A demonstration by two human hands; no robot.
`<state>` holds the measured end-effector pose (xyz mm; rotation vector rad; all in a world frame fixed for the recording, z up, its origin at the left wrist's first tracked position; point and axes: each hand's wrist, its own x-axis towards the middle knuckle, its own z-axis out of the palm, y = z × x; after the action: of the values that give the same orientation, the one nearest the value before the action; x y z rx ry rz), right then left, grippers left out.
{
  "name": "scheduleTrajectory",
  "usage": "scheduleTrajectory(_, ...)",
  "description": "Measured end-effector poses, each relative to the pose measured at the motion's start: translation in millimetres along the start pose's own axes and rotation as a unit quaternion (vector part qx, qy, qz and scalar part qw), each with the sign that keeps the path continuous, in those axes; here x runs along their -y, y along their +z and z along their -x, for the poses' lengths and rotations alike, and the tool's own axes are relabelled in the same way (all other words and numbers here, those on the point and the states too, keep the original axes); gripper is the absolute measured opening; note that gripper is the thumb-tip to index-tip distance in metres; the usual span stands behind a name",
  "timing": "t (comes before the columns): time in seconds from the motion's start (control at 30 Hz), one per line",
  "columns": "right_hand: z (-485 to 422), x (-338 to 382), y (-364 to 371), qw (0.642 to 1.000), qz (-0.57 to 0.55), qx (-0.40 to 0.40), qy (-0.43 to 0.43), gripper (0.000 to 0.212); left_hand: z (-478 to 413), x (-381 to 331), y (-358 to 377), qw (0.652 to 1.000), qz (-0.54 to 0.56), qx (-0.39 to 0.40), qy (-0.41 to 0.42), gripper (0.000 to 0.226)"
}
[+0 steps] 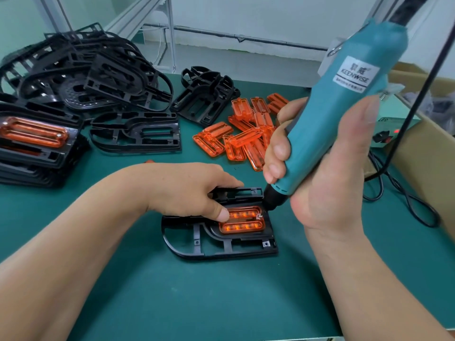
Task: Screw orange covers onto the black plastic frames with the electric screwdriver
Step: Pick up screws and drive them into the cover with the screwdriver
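Observation:
A black plastic frame (pixel 219 244) lies flat on the green table, with an orange cover (pixel 242 223) seated in its upper right part. My left hand (pixel 187 190) holds the frame's far edge, and its thumb presses on the cover's left end. My right hand (pixel 317 168) grips a teal electric screwdriver (pixel 344 102), tilted, with its black nose (pixel 270 200) down at the cover's upper right corner, where a screw (pixel 259 216) shows.
Loose orange covers (pixel 246 134) lie in a heap behind the work. Bare black frames (pixel 81 72) pile up at the back left, and a stack with a fitted cover (pixel 34 134) stands at the left. A power unit (pixel 391 134) and cardboard box (pixel 428 148) stand right, cables (pixel 406 200) trailing.

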<state>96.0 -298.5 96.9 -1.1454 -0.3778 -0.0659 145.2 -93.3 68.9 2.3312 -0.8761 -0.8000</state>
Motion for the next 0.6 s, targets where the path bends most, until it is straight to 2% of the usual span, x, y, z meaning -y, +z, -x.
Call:
scheduleTrajectory(0.23, 2.0, 0.4, 1.3, 0.998, 0.039, -0.035, -0.022, 0.072, 1.8, -1.3, 0.5, 1.000, -0.016, -0.007, -0.006, 0.051)
scheduleTrajectory(0.37, 2.1, 0.7, -0.3, 0.999, -0.003, -0.031, -0.006, 0.081, 2.3, -0.6, 1.9, 0.999, -0.030, -0.005, -0.021, 0.059)
scheduleTrajectory(0.5, 0.5, 2.6, -2.5, 0.999, -0.022, -0.038, 0.007, 0.083, 1.4, -1.9, 1.5, 0.999, -0.033, 0.002, -0.022, 0.056)
scheduleTrajectory(0.6, 0.9, 0.6, -1.6, 0.999, -0.008, -0.042, -0.012, 0.083, 1.2, -2.8, 1.0, 0.999, -0.030, 0.004, -0.013, 0.047)
